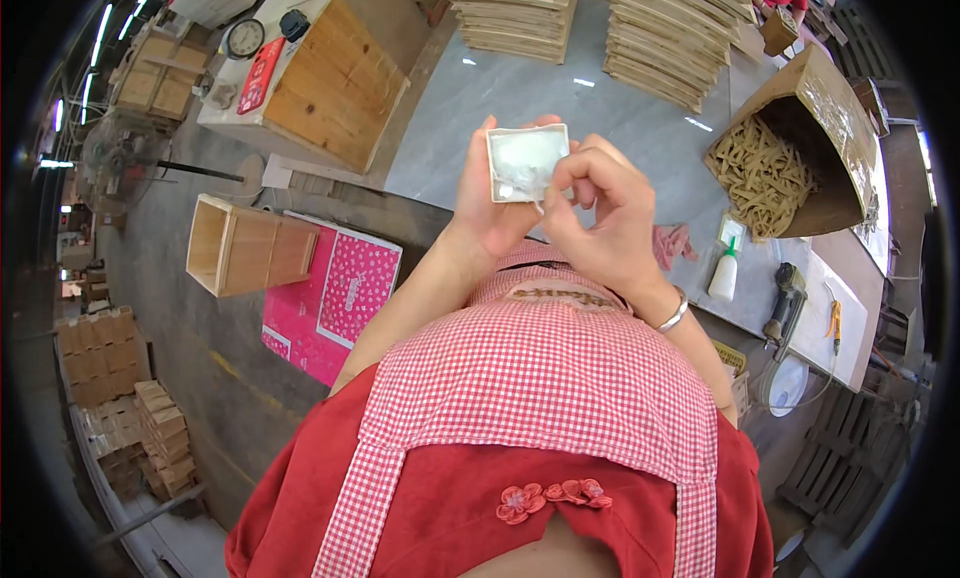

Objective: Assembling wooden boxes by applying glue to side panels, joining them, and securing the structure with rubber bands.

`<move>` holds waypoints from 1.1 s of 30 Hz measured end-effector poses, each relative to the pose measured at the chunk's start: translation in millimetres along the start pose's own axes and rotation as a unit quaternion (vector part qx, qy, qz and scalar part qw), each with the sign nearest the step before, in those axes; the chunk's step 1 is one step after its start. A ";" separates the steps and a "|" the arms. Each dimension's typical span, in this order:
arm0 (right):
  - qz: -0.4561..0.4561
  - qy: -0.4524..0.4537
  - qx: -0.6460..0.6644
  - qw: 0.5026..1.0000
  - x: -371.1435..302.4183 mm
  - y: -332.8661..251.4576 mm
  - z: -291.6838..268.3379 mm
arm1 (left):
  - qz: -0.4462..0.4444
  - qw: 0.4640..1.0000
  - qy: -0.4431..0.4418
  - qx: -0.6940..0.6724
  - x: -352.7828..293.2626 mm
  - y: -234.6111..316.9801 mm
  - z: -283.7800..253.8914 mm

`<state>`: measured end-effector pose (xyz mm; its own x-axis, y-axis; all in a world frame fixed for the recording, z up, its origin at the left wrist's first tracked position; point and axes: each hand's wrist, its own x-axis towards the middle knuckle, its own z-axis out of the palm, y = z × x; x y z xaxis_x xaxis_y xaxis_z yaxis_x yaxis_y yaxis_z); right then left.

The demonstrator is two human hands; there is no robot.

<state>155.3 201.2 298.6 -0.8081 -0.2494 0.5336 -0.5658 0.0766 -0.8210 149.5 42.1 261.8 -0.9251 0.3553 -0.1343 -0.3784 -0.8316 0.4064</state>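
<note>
My left hand (pixel 485 216) is wrapped round a small, shallow white box (pixel 491 168), tilted up above the table's near edge. Inside the box lies whitish, partly see-through material (pixel 525 156), whose kind I cannot make out. At the box's lower right corner, my right hand (pixel 608 203) has its thumb and fingers pinched together. A thin white bit shows just below those fingertips; whether it belongs to the box or its contents is unclear.
Stacked thin wooden boards (pixel 515 18) stand at the table's far side. To the right are a carton (pixel 845 128) of tan strips, a glue bottle (pixel 723 275) and a dark power tool (pixel 787 300). A wooden box (pixel 250 246) sits at left on a pink-printed surface (pixel 300 308).
</note>
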 end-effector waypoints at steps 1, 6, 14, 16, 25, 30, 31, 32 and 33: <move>-0.003 0.005 -0.011 1.000 1.0 0.0 -2.2 | -0.008 1.000 -0.006 -0.021 0.5 3.0 -2.4; -0.061 0.011 -0.129 0.990 10.4 -2.4 -5.6 | 0.000 0.998 -0.048 -0.028 3.7 9.9 -7.6; -0.122 -0.096 -0.248 0.956 26.9 -11.8 -9.0 | -0.007 0.999 -0.028 -0.045 -2.6 5.9 8.0; -0.139 -0.124 -0.258 0.948 32.8 -11.4 -7.2 | 0.013 1.000 -0.005 0.003 -1.4 4.4 8.9; -0.063 -0.002 -0.061 0.996 39.3 -21.6 -38.4 | 0.019 0.999 -0.027 -0.031 -2.4 14.8 -11.1; 0.059 0.089 -0.024 0.994 6.0 7.2 -72.1 | -0.010 0.998 -0.052 -0.039 -2.5 14.0 -14.6; 0.098 0.109 -0.007 0.989 -8.5 11.1 -79.4 | -0.017 0.998 -0.047 -0.039 -1.5 13.9 -15.7; 0.108 0.142 -0.017 0.984 -22.9 15.9 -87.3 | -0.025 0.998 -0.044 -0.041 -0.1 13.6 -17.2; 0.125 0.176 -0.018 0.976 -38.4 20.9 -95.4 | -0.036 0.998 -0.042 -0.043 2.0 13.4 -19.0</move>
<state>158.9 304.5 280.4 -0.9244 0.1276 0.3596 -0.3442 0.1279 -0.9302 142.0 23.6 249.8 -0.8911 0.4462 -0.0826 -0.4477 -0.8350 0.3200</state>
